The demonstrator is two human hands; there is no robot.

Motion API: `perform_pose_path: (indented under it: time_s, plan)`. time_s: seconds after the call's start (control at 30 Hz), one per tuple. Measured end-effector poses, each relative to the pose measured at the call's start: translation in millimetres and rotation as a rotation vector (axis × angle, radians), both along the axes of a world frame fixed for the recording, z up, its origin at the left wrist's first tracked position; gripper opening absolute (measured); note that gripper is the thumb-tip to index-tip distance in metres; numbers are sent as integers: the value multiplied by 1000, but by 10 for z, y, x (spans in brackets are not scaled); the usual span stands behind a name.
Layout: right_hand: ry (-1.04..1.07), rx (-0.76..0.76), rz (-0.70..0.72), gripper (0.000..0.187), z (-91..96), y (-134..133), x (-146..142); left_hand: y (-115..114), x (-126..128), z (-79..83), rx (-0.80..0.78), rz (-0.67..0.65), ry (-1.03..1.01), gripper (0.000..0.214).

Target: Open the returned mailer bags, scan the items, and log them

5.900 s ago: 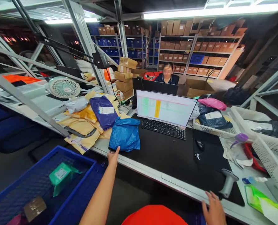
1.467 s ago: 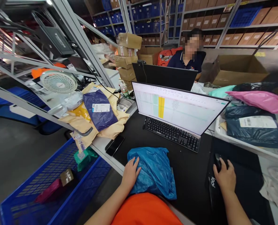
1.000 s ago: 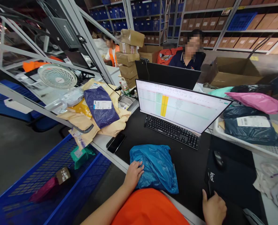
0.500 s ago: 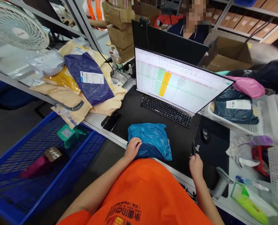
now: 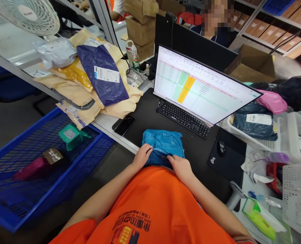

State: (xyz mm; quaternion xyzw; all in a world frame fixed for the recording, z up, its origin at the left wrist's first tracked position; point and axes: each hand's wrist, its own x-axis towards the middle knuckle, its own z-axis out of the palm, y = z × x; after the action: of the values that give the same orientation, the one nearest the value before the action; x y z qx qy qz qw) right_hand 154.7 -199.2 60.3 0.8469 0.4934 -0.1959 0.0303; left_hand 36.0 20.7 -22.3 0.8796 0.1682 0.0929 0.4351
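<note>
Blue bag at the worktop's near edge, both hands on it

Blue bag (image 5: 163, 139) lies on the black mat (image 5: 200, 159) at the near edge of the worktop (image 5: 105, 123), close against the wearer's orange shirt (image 5: 150, 200) — a position that presumably spares any reaching. Left hand (image 5: 141, 156): fingers closed on the bag's left side, likely to steady the loose, wrinkled film. Right hand (image 5: 181, 166): fingertips pinched round a thin dark object (image 5: 163, 157) over the bag's front part; its kind is too small to tell. Low grip near the tip, I judge, for control.

Phone (image 5: 124, 125) flat at the near edge, left of the bag, apart from both hands. Purple mailer (image 5: 107, 76) tops a heap at the worktop's left end, perhaps to free the middle. Keyboard (image 5: 183, 118) sits below the lit monitor (image 5: 203, 84), toward the far edge; mouse (image 5: 221, 147) on its pad, to the right — untouched, probably left within easy reach
</note>
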Motion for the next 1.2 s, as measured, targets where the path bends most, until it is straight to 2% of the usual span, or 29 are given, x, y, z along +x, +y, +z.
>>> perform_pose_path:
  time_s: [0.13, 0.23, 0.33, 0.47, 0.57, 0.63, 0.7, 0.77, 0.83, 0.9, 0.97, 1.0, 1.07, 1.1, 1.2]
  plan:
    - [-54, 116, 72, 54, -235, 120, 30, -24, 43, 40, -14, 33, -7, 26]
    - [-58, 114, 48, 58, -333, 10, 157, 4, 54, 60, -17, 40, 0, 29]
    - [-213, 59, -169, 58, -328, -433, 440, 99, 44, 88, -10, 64, 13, 30]
    - [-374, -90, -569, 55, -356, -1386, 832, 209, 45, 128, 1, 97, 42, 30]
    - [-329, -125, -838, 52, -518, -1920, 886, 170, 117, 167, 82, 77, 80, 25]
    - [-267, -112, -913, 53, -656, -2028, 808, 86, 214, 194, 211, -9, 114, 28]
    - [-244, -58, -911, 54, -750, -1928, 686, -11, 342, 216, 313, -131, 173, 35]
    - [-229, 129, -857, 50, -759, -1660, 550, -88, 479, 232, 330, -215, 238, 23]
    - [-100, 401, -703, 42, -686, -1281, 409, -125, 604, 252, 324, -242, 275, 10]
    - [133, 577, -429, 36, -578, -841, 282, -128, 706, 290, 328, -239, 273, 15]
    - [278, 593, -154, 37, -492, -389, 201, -117, 778, 350, 339, -242, 261, 20]
    - [290, 561, -68, 43, -471, -177, 183, -111, 803, 387, 345, -247, 253, 22]
    - [273, 482, 8, 50, -474, 177, 182, -93, 826, 465, 366, -251, 241, 24]
    - [269, 449, 21, 47, -492, 305, 188, -72, 826, 503, 384, -240, 238, 24]
    - [303, 406, 73, 29, -568, 425, 189, 99, 801, 598, 450, -128, 247, 22]
